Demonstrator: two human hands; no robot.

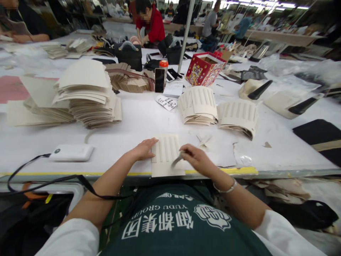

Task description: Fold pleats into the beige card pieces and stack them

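Cream panel, flat on white table, between both hands, near end just past the table's edge; long axis running away from the body, raised ribs along it, plain end nearest. Along its left border, left hand, open, fingers laid on top. At its right side, right hand, closed on slim grey tool, blurred, tip at the plain end; contact impossible to tell. Below the grip, on dark green garment, "YUDU GROUP" and "御都集团" in white. Beyond the grip, handwritten card, too small to read surely; beyond and rightward, ribbed stacks. Left of the grip, white device; farther out, tall plain stack.
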